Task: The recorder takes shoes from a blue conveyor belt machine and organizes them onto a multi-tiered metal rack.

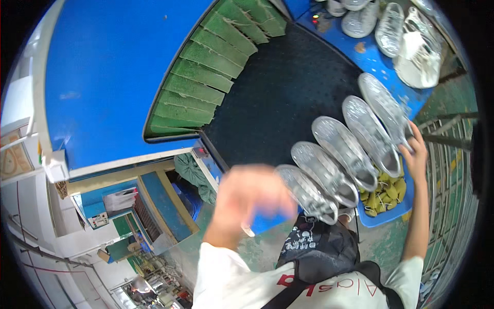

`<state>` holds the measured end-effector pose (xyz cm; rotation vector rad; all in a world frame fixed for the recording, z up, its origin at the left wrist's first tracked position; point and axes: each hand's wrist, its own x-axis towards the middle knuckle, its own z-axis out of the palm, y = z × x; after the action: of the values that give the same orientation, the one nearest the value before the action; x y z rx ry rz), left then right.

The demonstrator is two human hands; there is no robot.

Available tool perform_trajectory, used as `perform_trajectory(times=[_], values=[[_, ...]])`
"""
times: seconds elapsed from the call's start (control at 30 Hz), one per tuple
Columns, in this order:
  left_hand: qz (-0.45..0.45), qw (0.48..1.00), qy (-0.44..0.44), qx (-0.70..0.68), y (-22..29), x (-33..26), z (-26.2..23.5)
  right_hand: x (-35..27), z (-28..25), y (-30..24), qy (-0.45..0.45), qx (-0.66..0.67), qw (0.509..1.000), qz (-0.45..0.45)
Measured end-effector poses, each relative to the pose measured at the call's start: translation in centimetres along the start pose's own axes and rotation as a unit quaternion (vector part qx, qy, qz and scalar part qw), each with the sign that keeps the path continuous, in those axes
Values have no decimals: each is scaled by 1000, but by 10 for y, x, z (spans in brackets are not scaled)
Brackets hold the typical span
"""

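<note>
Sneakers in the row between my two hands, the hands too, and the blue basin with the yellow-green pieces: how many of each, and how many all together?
Gray sneakers in the row: 5
Hands, left hand and right hand: 2
Blue basin: 1
Total: 8

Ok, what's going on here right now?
The person's right hand holds the rightmost shoe by its heel, in a row of five grey shoes at the near end of a dark belt. The left hand, blurred, is raised near the row's left end. A blue tub of yellow-green pieces shows past the heels.
</note>
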<state>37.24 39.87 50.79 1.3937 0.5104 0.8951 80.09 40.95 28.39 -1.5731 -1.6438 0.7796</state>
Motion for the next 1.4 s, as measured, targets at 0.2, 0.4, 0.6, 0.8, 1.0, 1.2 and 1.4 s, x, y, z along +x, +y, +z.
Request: perform_trajectory(times=[0.2, 0.4, 0.6, 0.8, 1.0, 1.2, 1.4], values=[[-334, 822, 362, 285, -84, 7, -277, -14, -6, 17, 8, -108, 994, 29], [-229, 599, 644, 417, -106, -49, -458, -21, 4, 20, -1, -192, 981, 12], [-51, 614, 682, 394, -202, -16, -406, -26, -4, 12, -4, -214, 975, 57], [-165, 814, 557, -13, -136, -60, -414, 5, 7, -39, -26, -76, 994, 78], [-221, 826, 496, -153, -67, -114, -175, -37, 4, -115, 143, -150, 973, -104], [-260, 953, 96, -121, -18, -71, 40, -143, -11, -192, -6, 407, 913, 32], [-299, 821, -420, 245, -72, 9, 219, -291, -66, -137, 62, 580, 745, 325]])
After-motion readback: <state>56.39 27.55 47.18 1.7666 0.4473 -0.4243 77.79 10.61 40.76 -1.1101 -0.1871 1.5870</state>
